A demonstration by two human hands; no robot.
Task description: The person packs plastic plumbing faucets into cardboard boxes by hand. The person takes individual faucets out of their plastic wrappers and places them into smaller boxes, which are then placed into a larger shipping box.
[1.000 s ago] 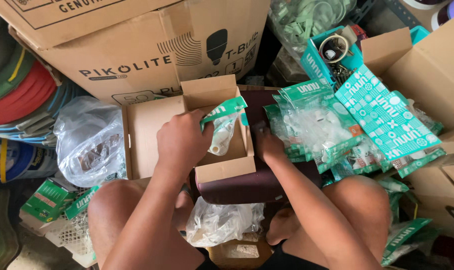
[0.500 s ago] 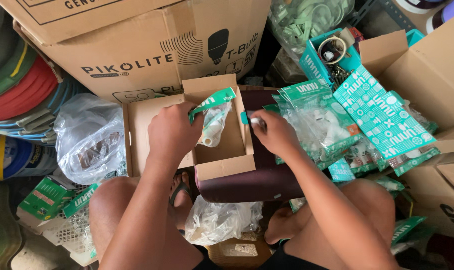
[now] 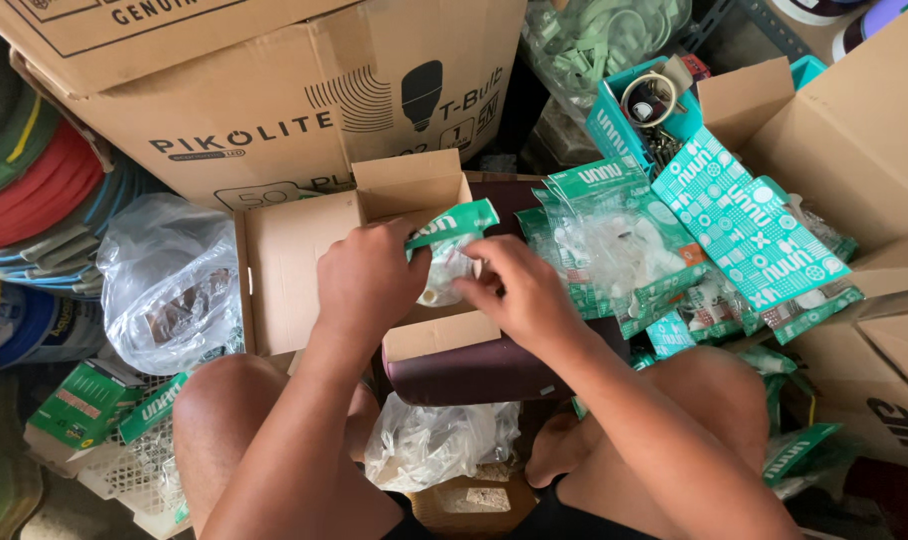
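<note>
My left hand [image 3: 369, 278] and my right hand [image 3: 514, 290] both grip one small clear plastic packet with a green header card [image 3: 452, 226], holding it over a small open cardboard box [image 3: 294, 255]. A white part shows inside the packet. The box rests on a dark maroon case [image 3: 494, 372] above my knees. A heap of similar green-headed packets [image 3: 624, 240] lies just right of my right hand.
Large cardboard cartons [image 3: 274, 90] stand behind the box, and another open carton [image 3: 854, 150] is at the right. A clear plastic bag [image 3: 164, 285] sits left; another [image 3: 439, 445] lies between my legs. Coiled coloured hoses [image 3: 29, 190] are far left. A teal box [image 3: 639, 115] holds small hardware.
My right hand moved left from the packet heap and joined my left hand on the packet, which has tilted and lowered toward the small box.
</note>
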